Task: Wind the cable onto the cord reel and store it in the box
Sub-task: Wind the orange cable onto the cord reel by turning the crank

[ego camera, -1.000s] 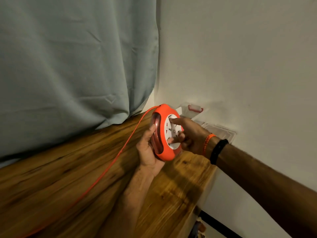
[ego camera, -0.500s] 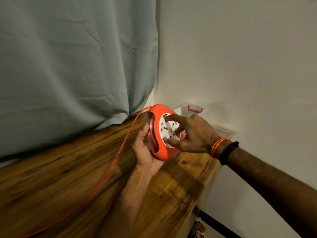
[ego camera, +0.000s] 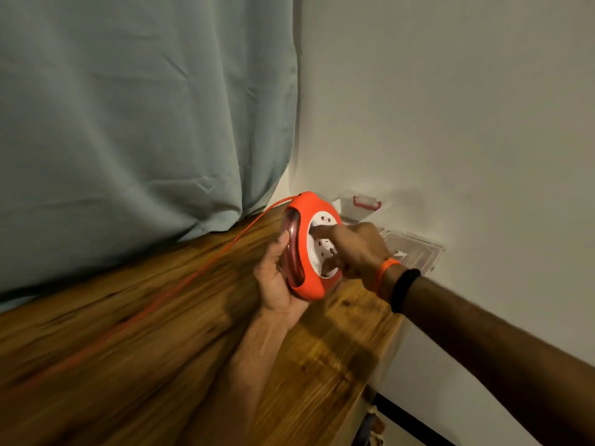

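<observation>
- Head view shows the reel held up on edge above the far corner of the table, its white socket face turned to the right.
- My left hand cups the reel from below and behind, thumb up along the clear window in its rim, fingers curled round the back.
- My right hand is on the white face, forefinger and thumb bent and pressed into it, the other fingers tucked; an orange band and a black band sit on that wrist.
- Cable leaves the top of the reel and runs down-left across the wood, blurred, out of the lower left corner.
- Box, clear plastic with a red latch, lies just behind the reel against the wall; my right hand hides part of it, and I cannot tell how its lid lies.
- Curtain hangs over the table's far edge on the left, its hem touching the wood close by the cable.
- Table's right edge drops off just under my right forearm, with a gap to the wall beyond it.
- Bare wood spreads to the left and toward me.
</observation>
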Tool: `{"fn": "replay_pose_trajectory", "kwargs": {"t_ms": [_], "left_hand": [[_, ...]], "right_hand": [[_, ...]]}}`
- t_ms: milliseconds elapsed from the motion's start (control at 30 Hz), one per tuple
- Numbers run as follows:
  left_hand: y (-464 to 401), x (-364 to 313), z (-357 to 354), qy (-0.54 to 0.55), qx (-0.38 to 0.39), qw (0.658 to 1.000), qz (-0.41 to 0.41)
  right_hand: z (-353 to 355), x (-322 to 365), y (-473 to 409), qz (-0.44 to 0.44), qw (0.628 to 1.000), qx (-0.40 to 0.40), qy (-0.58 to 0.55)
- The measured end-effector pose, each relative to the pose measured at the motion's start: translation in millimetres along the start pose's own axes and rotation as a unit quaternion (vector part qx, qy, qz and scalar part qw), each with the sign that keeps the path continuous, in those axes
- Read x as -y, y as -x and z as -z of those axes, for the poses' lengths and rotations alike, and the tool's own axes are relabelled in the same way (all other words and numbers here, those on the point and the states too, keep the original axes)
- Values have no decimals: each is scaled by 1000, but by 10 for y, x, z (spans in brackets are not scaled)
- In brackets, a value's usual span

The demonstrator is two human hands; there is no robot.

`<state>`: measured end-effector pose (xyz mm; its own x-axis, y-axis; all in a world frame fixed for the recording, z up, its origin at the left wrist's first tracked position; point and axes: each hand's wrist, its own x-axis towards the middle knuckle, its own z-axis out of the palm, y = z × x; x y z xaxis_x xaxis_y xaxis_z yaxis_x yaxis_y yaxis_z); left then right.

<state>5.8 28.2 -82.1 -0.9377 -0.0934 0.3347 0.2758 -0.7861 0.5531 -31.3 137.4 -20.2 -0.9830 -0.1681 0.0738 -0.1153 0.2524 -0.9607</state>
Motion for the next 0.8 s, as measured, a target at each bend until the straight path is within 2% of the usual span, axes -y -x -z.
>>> {"fn": "replay_pose_trajectory", "kwargs": {"t_ms": [33,100,233,333,433,500,600,700,800], "left_hand": [[2,3,2,-14,-3,1000,-2],[0,4,11,-40,-9,999,0],[23,-7,0,-43,-8,999,5],[41,-16,-29,-30,-15,999,3],[40,-19,-18,-11,-31,999,-3],[29,-34,6,-15,-29,999,0],[21,-51,34,-26,-23,999,11],[19,-48,37,-11,-7,1000,16],[18,-42,17,5,0,1000,19]], "right_hand": [[-13,40,10,-97,988,43,-114],[12,67,29,-175,957,103,-207],[60,61,42,-177,948,153,-218],[132,88,84,-149,962,141,-181],[213,80,103,-59,995,76,-33],[250,41,110,46,993,11,113],[303,-21,103,213,940,-53,262],[303,-33,118,326,884,-18,334],[283,-37,97,391,837,-6,383]]}}
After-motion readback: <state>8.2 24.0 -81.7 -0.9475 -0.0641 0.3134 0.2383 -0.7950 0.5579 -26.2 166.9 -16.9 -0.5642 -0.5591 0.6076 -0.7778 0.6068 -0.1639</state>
